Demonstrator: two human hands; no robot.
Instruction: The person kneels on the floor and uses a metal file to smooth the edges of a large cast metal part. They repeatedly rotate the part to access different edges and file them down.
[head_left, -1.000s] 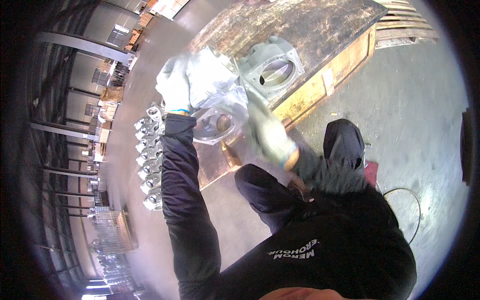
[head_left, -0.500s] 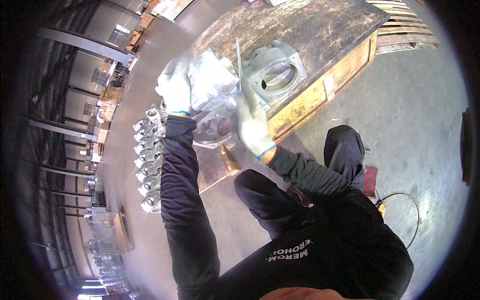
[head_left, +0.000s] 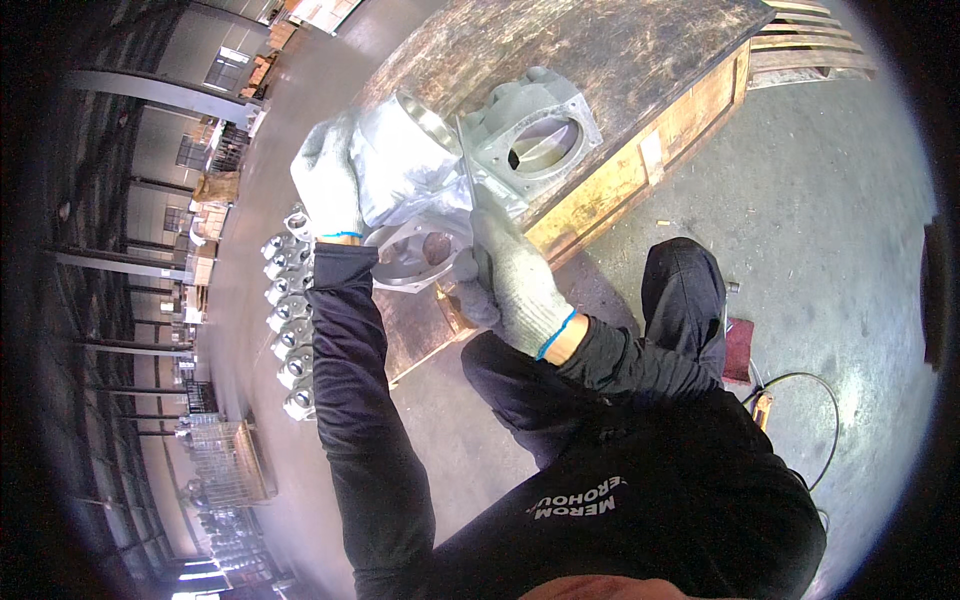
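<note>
My left hand (head_left: 328,178), in a whitish knit glove, is closed on the left side of a silvery metal casting (head_left: 405,165), held tilted with its round opening up. In my gloved right hand (head_left: 518,275) is a thin, flat, file-like tool (head_left: 464,155); its blade stands along the casting's right side, and the grip is hidden by the fingers. Two similar castings rest on the wooden workbench (head_left: 640,50): a grey flanged casting (head_left: 580,145) just beyond my right hand, and a lower casting (head_left: 400,270) below the held one.
Several more castings (head_left: 290,340) stand in a row at the left, past my left forearm. A slatted wooden pallet (head_left: 812,58) lies at the far right. Near my knee (head_left: 690,285) are a red object (head_left: 738,350) and a dark hose (head_left: 836,430) on the floor.
My right hand has come down and back toward me, drawing the file lower along the casting. The left hand and casting have shifted slightly left in view.
</note>
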